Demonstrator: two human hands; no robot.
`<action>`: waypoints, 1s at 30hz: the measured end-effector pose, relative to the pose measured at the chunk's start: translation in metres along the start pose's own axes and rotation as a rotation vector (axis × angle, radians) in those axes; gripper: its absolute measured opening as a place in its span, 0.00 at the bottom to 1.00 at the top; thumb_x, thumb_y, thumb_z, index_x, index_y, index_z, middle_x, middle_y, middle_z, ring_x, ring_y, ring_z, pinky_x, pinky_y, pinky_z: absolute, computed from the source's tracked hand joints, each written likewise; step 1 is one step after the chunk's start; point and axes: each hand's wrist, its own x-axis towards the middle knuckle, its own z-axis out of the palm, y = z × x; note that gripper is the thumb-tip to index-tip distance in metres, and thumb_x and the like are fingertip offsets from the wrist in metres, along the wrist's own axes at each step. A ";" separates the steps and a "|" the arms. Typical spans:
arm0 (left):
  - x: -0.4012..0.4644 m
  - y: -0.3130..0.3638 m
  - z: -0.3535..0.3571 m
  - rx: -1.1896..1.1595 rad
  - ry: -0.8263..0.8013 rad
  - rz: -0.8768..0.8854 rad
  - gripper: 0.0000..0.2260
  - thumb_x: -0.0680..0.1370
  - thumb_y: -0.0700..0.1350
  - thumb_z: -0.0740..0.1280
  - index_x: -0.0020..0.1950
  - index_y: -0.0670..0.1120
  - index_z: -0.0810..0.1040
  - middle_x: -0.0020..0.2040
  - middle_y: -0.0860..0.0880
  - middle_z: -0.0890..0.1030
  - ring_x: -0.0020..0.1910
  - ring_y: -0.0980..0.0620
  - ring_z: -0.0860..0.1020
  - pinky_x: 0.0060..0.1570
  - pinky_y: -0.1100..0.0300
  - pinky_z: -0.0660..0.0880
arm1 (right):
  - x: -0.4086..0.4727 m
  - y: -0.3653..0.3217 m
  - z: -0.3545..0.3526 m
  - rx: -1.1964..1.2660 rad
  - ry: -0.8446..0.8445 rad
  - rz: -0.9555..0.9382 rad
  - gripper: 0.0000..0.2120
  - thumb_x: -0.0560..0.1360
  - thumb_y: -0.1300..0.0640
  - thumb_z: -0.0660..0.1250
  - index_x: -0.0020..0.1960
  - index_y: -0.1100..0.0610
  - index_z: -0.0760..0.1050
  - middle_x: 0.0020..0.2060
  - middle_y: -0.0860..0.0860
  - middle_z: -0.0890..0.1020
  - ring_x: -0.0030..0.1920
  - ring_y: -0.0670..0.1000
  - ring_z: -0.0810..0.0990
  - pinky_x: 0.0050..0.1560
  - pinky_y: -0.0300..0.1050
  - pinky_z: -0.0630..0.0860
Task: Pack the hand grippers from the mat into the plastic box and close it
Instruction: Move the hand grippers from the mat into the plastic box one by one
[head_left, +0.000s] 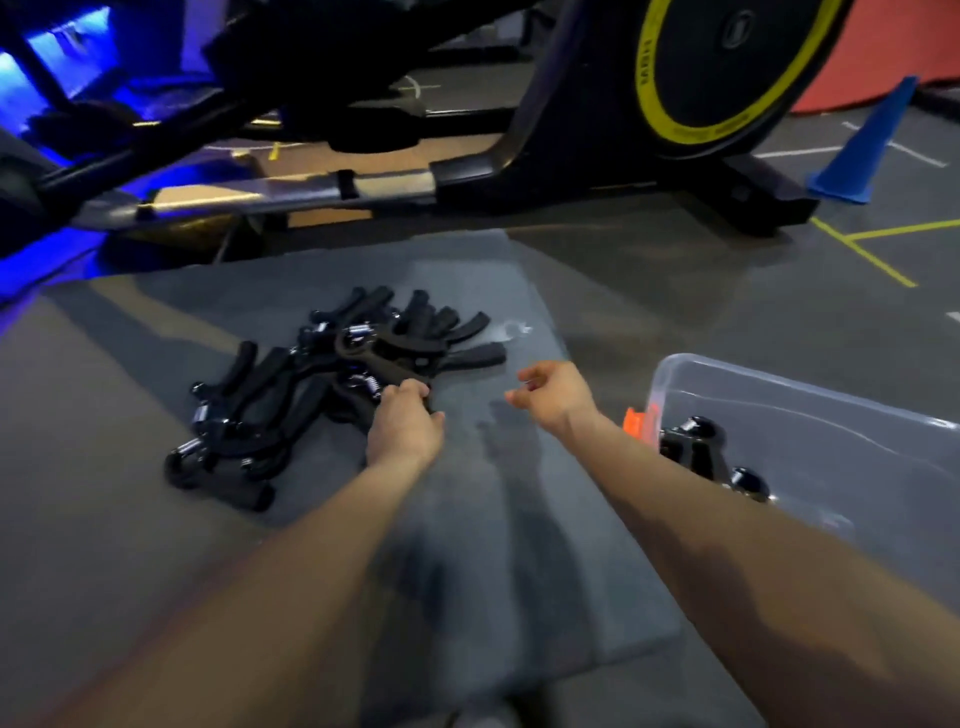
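Note:
A pile of several black hand grippers (311, 384) with chrome springs lies on the grey mat (519, 519). My left hand (405, 421) reaches into the pile's near right edge, its fingers curled round the handle of one hand gripper. My right hand (553, 395) hovers over the mat to the right of the pile, fingers loosely curled, holding nothing. The clear plastic box (810, 395) stands open on the floor at the right, with an orange latch (638, 422) on its near left corner. A black hand gripper (701, 457) lies inside it.
A black exercise machine (519, 171) with a yellow-ringed flywheel (727, 73) stands just behind the mat. A blue cone (862, 150) sits on the floor at the far right, by yellow floor lines. Blue light glows at the far left.

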 end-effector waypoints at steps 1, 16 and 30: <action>0.004 -0.012 -0.004 -0.016 0.016 -0.041 0.16 0.75 0.45 0.67 0.63 0.45 0.73 0.64 0.44 0.72 0.63 0.44 0.74 0.63 0.50 0.71 | 0.001 -0.004 0.016 -0.008 -0.030 -0.011 0.15 0.70 0.62 0.72 0.56 0.62 0.76 0.32 0.48 0.72 0.39 0.50 0.73 0.42 0.40 0.70; 0.043 -0.074 0.023 -0.577 -0.084 -0.436 0.15 0.74 0.45 0.68 0.55 0.36 0.76 0.54 0.38 0.80 0.55 0.39 0.79 0.59 0.47 0.76 | -0.001 0.000 0.079 -0.076 -0.160 -0.003 0.18 0.70 0.60 0.73 0.58 0.64 0.76 0.43 0.52 0.76 0.46 0.50 0.74 0.48 0.40 0.69; -0.013 -0.037 -0.064 -0.869 -0.099 -0.472 0.10 0.77 0.35 0.64 0.57 0.34 0.75 0.35 0.45 0.76 0.32 0.51 0.76 0.41 0.59 0.80 | -0.048 -0.043 0.044 0.005 -0.167 -0.034 0.06 0.71 0.60 0.71 0.43 0.57 0.74 0.42 0.55 0.78 0.45 0.52 0.76 0.52 0.46 0.75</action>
